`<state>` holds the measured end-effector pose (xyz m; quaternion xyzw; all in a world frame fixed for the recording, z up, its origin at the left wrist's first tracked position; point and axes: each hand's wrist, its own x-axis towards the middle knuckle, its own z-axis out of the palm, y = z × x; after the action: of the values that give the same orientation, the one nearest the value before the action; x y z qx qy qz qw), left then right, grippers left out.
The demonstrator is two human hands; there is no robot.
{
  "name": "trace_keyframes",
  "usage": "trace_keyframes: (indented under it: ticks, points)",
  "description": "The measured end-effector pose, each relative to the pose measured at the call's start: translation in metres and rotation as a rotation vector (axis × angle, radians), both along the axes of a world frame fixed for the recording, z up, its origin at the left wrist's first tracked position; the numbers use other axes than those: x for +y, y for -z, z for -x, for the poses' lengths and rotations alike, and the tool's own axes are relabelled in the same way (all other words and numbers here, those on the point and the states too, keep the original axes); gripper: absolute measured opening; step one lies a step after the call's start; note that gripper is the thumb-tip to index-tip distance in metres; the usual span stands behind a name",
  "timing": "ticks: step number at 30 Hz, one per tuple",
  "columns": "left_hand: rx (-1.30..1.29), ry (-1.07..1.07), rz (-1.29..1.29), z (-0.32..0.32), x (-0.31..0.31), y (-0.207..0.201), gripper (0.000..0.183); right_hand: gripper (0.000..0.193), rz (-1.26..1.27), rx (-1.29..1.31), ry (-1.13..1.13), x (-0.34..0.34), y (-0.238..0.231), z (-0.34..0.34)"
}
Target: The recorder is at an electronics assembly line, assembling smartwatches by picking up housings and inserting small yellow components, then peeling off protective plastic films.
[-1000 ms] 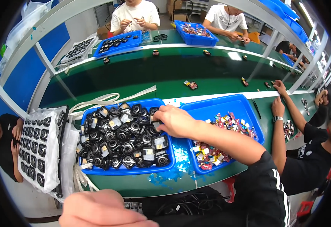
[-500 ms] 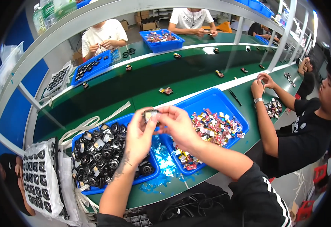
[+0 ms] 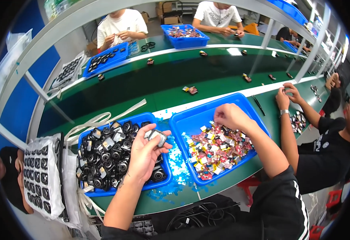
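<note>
My left hand [image 3: 143,157] holds a small black housing with a pale grey square face [image 3: 156,138], gripped between thumb and fingers above the right part of a blue tray [image 3: 167,176]. That tray is heaped with black round-fronted housings [image 3: 107,163], some showing pale square faces. Over a second blue tray [image 3: 177,127], my right hand [image 3: 234,116] has its fingers bent and pinched together at the far side of a pile of small red circuit boards with yellow and white parts [image 3: 219,150]. What its fingertips hold, if anything, is hidden.
Blue film scraps [image 3: 179,166] litter the table between the trays. White straps [image 3: 99,122] lie behind the left tray, and a sheet of black round parts [image 3: 39,176] stands left. Tweezers [image 3: 259,105] lie beside a co-worker's arm [image 3: 290,134]. Small assemblies [image 3: 190,90] sit on the green belt.
My hands have parted. The right has moved from the left hand to the far side of the circuit-board pile; the left keeps the housing, now slightly lower. The view has shifted.
</note>
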<state>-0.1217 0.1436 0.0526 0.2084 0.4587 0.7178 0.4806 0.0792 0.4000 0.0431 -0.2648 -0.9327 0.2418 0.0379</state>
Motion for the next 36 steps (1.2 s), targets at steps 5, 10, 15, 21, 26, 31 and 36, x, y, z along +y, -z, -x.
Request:
trace_keyframes:
  ticks: [5, 10, 15, 21, 26, 31, 36]
  points:
    - [0.2, -0.004, -0.055, 0.007, -0.02, 0.007, 0.021, 0.01, 0.081, 0.414, 0.178, -0.024, -0.014, -0.002]
    - [0.365, 0.064, 0.002, -0.001, -0.022, 0.006, 0.019, 0.011, 0.431, 0.562, 0.224, -0.063, -0.029, 0.008]
    - [0.604, -0.008, -0.058, -0.001, -0.027, 0.013, 0.024, 0.015, 0.689, 0.652, 0.14, -0.089, -0.033, 0.021]
    - [0.982, -0.049, -0.093, -0.015, -0.03, 0.0, 0.043, 0.015, 0.949, 0.544, -0.017, -0.134, -0.044, 0.04]
    - [0.928, -0.038, -0.064, -0.014, -0.029, 0.006, 0.021, 0.012, 1.111, 0.611, -0.028, -0.145, -0.037, 0.054]
    - [0.871, -0.031, -0.083, -0.014, -0.031, 0.01, 0.013, 0.011, 1.005, 0.599, -0.023, -0.147, -0.036, 0.053]
    - [0.854, 0.008, -0.028, -0.017, -0.03, 0.006, 0.011, 0.01, 0.792, 0.539, -0.045, -0.142, -0.041, 0.046]
